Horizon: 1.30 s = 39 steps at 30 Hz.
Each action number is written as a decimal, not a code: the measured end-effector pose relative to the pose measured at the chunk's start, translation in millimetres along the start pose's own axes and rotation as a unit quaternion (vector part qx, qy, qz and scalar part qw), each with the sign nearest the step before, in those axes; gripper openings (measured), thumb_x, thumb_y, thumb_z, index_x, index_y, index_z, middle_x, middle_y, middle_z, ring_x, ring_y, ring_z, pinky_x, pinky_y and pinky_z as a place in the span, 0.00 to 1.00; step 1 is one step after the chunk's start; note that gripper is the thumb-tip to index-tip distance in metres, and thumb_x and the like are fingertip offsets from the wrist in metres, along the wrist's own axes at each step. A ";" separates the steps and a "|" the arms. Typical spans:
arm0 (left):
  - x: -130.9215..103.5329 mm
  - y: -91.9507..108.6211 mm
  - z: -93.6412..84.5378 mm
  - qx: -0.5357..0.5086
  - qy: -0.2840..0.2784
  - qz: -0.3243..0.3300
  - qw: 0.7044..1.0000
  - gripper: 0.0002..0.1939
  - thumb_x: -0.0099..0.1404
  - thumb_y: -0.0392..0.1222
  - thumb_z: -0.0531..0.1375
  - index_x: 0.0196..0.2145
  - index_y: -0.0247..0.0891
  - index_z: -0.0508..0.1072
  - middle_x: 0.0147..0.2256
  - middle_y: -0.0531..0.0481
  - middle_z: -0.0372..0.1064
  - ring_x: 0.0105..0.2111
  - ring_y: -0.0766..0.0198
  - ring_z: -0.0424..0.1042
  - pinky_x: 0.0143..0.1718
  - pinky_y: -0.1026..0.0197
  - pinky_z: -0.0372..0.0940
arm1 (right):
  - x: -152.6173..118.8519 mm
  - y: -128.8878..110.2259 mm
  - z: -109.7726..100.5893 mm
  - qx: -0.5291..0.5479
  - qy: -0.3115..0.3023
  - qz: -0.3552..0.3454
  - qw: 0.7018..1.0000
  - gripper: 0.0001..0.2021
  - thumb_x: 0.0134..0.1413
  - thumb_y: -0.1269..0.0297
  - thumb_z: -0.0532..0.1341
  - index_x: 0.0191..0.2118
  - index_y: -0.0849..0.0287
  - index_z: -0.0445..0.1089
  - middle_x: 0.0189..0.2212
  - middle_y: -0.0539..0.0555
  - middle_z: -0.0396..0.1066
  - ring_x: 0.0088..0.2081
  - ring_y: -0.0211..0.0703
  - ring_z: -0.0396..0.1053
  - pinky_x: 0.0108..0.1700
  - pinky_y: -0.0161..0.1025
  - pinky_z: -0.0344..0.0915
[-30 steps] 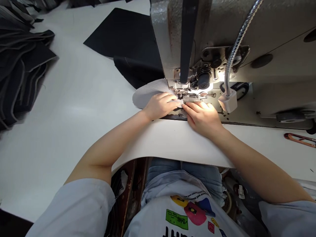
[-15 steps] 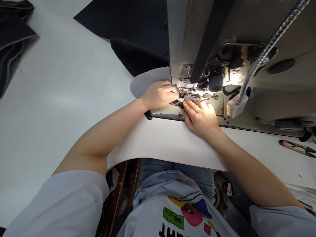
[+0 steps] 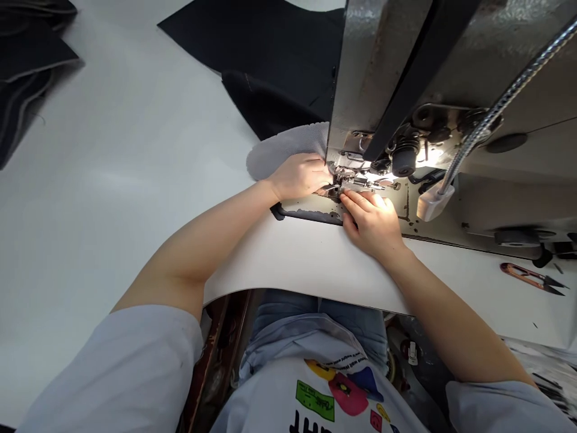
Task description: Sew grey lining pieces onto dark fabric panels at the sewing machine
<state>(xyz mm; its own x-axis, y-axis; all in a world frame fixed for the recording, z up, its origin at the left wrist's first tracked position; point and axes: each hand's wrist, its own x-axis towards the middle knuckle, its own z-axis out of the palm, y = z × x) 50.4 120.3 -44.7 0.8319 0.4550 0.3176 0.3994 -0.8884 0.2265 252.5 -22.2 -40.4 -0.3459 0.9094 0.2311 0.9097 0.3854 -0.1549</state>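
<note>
At the needle area of a sewing machine (image 3: 383, 66), my left hand (image 3: 303, 175) is closed, its fingertips pinching the edge of a light grey fabric piece (image 3: 282, 150) beside the presser foot. That fabric lies flat behind the hand, partly under the machine head. Just right of the foot, my right hand (image 3: 372, 219) rests palm down on the machine bed, fingers stretched forward, their tips close to the foot. The lamp lights this spot. Whether fabric lies under the right fingertips is too small to tell.
Large dark fabric pieces (image 3: 270, 54) lie behind the grey one. A dark fabric pile (image 3: 27, 72) sits at the far left. Orange-handled thread snips (image 3: 527, 275) lie on the white table (image 3: 135, 150) at the right. A lamp on a bendable metal neck (image 3: 491, 108) hangs over the bed.
The view has shifted, so the machine and fabrics appear further right. My left fingertips and the pale fabric edge have moved slightly at the foot; my right hand stays beside it.
</note>
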 end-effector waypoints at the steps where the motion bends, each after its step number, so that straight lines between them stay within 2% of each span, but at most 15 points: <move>1: -1.1 0.5 0.8 0.021 -0.006 0.018 1.000 0.21 0.72 0.52 0.49 0.32 0.42 0.77 0.33 0.49 0.76 0.38 0.60 0.71 0.45 0.54 0.67 | -0.1 0.2 0.3 -0.003 0.003 0.000 1.000 0.20 0.66 0.63 0.49 0.58 0.61 0.69 0.57 0.58 0.70 0.53 0.54 0.65 0.46 0.49 0.58; 5: -8.9 3.0 1.4 0.078 0.009 0.008 0.997 0.21 0.75 0.48 0.46 0.39 0.42 0.77 0.41 0.48 0.76 0.47 0.59 0.70 0.50 0.51 0.65 | -0.7 1.2 0.8 -0.007 0.012 -0.004 1.000 0.20 0.66 0.64 0.50 0.57 0.61 0.70 0.57 0.58 0.70 0.52 0.53 0.66 0.45 0.48 0.59; 8: -18.8 -3.2 -9.9 0.120 0.054 -0.070 0.989 0.19 0.71 0.54 0.52 0.48 0.42 0.74 0.60 0.47 0.64 0.61 0.51 0.58 0.61 0.43 0.54 | -1.3 1.9 1.2 0.005 0.018 -0.005 1.000 0.19 0.65 0.64 0.51 0.56 0.60 0.71 0.57 0.59 0.70 0.52 0.55 0.66 0.46 0.49 0.60; 10: -24.8 -15.2 -24.8 0.152 0.064 -0.155 0.974 0.25 0.69 0.56 0.55 0.57 0.41 0.68 0.66 0.45 0.54 0.65 0.48 0.50 0.66 0.40 0.43 | -1.2 1.9 1.9 0.020 0.028 -0.010 0.999 0.18 0.64 0.65 0.52 0.54 0.60 0.72 0.56 0.59 0.71 0.52 0.55 0.66 0.47 0.50 0.61; 14: -23.1 -46.9 -55.9 0.161 -0.055 -0.344 0.923 0.32 0.72 0.59 0.49 0.62 0.30 0.61 0.58 0.43 0.65 0.61 0.54 0.54 0.67 0.41 0.27 | -0.1 1.6 4.0 0.052 0.053 -0.025 0.997 0.17 0.62 0.66 0.53 0.50 0.59 0.75 0.53 0.58 0.73 0.50 0.54 0.68 0.48 0.51 0.63; 16: -15.2 -55.5 -63.3 0.166 -0.101 -0.405 0.894 0.32 0.74 0.59 0.44 0.57 0.28 0.66 0.52 0.45 0.70 0.57 0.58 0.57 0.67 0.47 0.31 | -1.0 2.7 4.3 0.062 0.058 -0.023 0.996 0.16 0.62 0.67 0.52 0.48 0.59 0.76 0.52 0.58 0.74 0.50 0.54 0.68 0.50 0.51 0.64; 18: -8.6 -54.6 -65.3 0.177 -0.106 -0.431 0.879 0.32 0.75 0.58 0.42 0.55 0.26 0.68 0.52 0.42 0.69 0.56 0.58 0.60 0.63 0.51 0.45 | -4.3 3.7 3.5 0.071 0.058 -0.017 0.996 0.16 0.62 0.68 0.52 0.47 0.59 0.76 0.51 0.58 0.74 0.50 0.54 0.69 0.52 0.52 0.64; 22: -23.2 -23.4 -68.7 0.192 -0.126 -0.445 0.866 0.33 0.74 0.56 0.42 0.54 0.21 0.69 0.50 0.33 0.70 0.51 0.52 0.66 0.49 0.51 0.58 | -13.6 -7.5 2.3 0.131 0.086 0.005 0.988 0.17 0.63 0.66 0.51 0.51 0.58 0.73 0.51 0.59 0.74 0.52 0.53 0.69 0.55 0.51 0.64; 26: -76.7 53.2 -85.8 0.211 -0.184 -0.452 0.847 0.33 0.70 0.58 0.46 0.43 0.22 0.77 0.41 0.29 0.74 0.44 0.43 0.73 0.42 0.50 0.63 | -14.5 -49.8 5.2 0.187 0.133 -0.014 0.973 0.25 0.62 0.62 0.52 0.63 0.60 0.62 0.65 0.65 0.57 0.65 0.57 0.55 0.63 0.56 0.56; 28: -105.1 94.8 -101.9 0.196 -0.244 -0.423 0.850 0.28 0.68 0.57 0.50 0.39 0.28 0.79 0.37 0.34 0.76 0.40 0.45 0.75 0.39 0.52 0.65 | -11.0 -72.5 4.4 0.170 0.077 -0.076 0.980 0.26 0.61 0.61 0.55 0.64 0.58 0.62 0.67 0.64 0.52 0.67 0.60 0.50 0.65 0.59 0.52; 30: -129.4 120.2 -122.1 0.120 -0.318 -0.321 0.884 0.20 0.68 0.52 0.51 0.40 0.37 0.79 0.38 0.43 0.77 0.39 0.52 0.75 0.38 0.56 0.66 | -7.0 -85.8 0.3 0.139 -0.011 -0.141 0.980 0.26 0.59 0.64 0.57 0.63 0.55 0.64 0.67 0.62 0.53 0.67 0.60 0.52 0.64 0.58 0.53; 32: -149.1 123.5 -141.2 0.109 -0.276 -0.288 0.910 0.20 0.71 0.50 0.49 0.47 0.41 0.76 0.44 0.47 0.75 0.44 0.57 0.74 0.41 0.60 0.66 | -4.3 -86.4 -5.5 0.107 -0.082 -0.177 0.975 0.26 0.57 0.69 0.56 0.62 0.52 0.65 0.67 0.60 0.55 0.65 0.60 0.56 0.63 0.57 0.56; 34: -164.8 113.9 -151.4 0.162 -0.209 -0.345 0.900 0.22 0.75 0.48 0.44 0.56 0.38 0.70 0.51 0.46 0.72 0.49 0.60 0.71 0.46 0.62 0.65 | -3.7 -77.1 -11.6 0.085 -0.117 -0.185 0.972 0.27 0.57 0.73 0.54 0.62 0.52 0.65 0.67 0.59 0.55 0.65 0.60 0.57 0.62 0.58 0.57; 36: -176.2 109.9 -148.6 0.213 -0.192 -0.414 0.864 0.24 0.76 0.46 0.41 0.60 0.32 0.64 0.55 0.41 0.68 0.52 0.58 0.69 0.48 0.60 0.65 | -4.7 -64.5 -17.2 0.093 -0.129 -0.175 0.972 0.28 0.55 0.76 0.53 0.61 0.53 0.67 0.67 0.59 0.56 0.64 0.60 0.58 0.62 0.60 0.56; 39: -189.1 134.6 -127.9 0.245 -0.200 -0.434 0.843 0.26 0.73 0.46 0.46 0.61 0.26 0.64 0.54 0.30 0.67 0.48 0.47 0.73 0.40 0.55 0.69 | -7.4 -50.8 -21.7 0.153 -0.114 -0.126 0.974 0.24 0.52 0.79 0.52 0.51 0.54 0.73 0.62 0.56 0.65 0.61 0.54 0.64 0.62 0.55 0.58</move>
<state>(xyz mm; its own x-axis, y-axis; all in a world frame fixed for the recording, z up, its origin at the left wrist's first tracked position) -102.4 -77.4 43.5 0.1677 0.9772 -0.1305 0.9547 -0.1940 -0.2258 213.9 -51.9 -13.4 -0.6226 0.7779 0.0854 0.6904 0.5974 -0.4079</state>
